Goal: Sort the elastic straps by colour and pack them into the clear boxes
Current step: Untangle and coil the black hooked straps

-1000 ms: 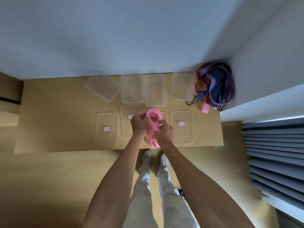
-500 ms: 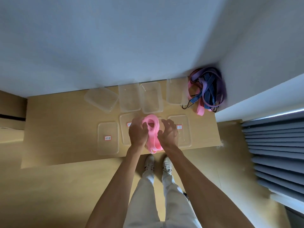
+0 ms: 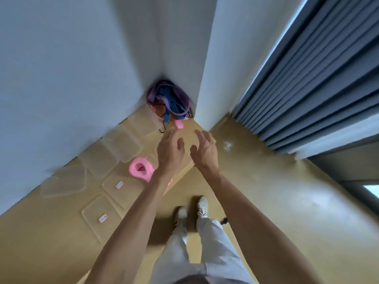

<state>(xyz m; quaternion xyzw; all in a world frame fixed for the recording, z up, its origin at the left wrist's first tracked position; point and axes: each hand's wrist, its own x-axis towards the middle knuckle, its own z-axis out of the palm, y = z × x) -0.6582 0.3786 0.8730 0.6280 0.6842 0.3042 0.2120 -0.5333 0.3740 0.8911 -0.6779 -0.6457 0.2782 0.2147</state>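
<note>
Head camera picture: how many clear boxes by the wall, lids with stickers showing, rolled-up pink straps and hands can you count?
Clear boxes: 4
Lids with a sticker showing: 2
Rolled-up pink strap: 1
Hands, left hand and right hand: 2
Total: 9

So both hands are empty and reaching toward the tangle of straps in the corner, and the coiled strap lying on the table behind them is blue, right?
Not quite: the coiled strap on the table is pink, not blue, as the head view shows. The rest holds: the left hand and right hand are empty, fingers spread, reaching toward the tangle of straps in the corner.
</note>
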